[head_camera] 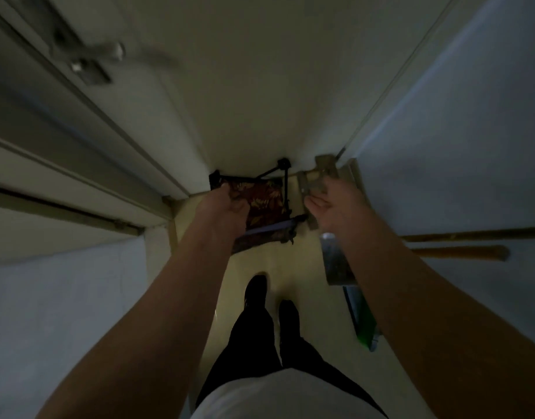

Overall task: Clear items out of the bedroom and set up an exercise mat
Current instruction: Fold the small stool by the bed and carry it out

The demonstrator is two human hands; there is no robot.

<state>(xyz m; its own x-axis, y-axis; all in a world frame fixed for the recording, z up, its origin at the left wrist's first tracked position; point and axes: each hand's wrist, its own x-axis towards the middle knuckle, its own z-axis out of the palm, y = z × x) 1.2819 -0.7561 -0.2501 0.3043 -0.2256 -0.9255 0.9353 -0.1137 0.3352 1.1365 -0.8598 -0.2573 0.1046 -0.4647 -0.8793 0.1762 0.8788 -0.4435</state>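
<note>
A small folding item with a thin black frame (pixel 282 169) and dark red leaf-patterned fabric (pixel 266 204) sits low in the corner ahead, above the yellowish floor. My left hand (pixel 226 207) grips its left edge, fingers curled over the fabric. My right hand (pixel 329 207) is just to the right of it, palm turned inward and fingers relaxed, holding nothing. Whether the item rests on the floor or hangs from my hand is unclear in the dim light. No exercise mat is in view.
A pale door with a lever handle (pixel 87 55) fills the upper left. Cardboard pieces (pixel 317 179) stand in the corner. A grey dustpan (pixel 335 258) and wooden sticks (pixel 459 252) lie along the right wall. My black shoes (pixel 255 291) stand on the narrow floor.
</note>
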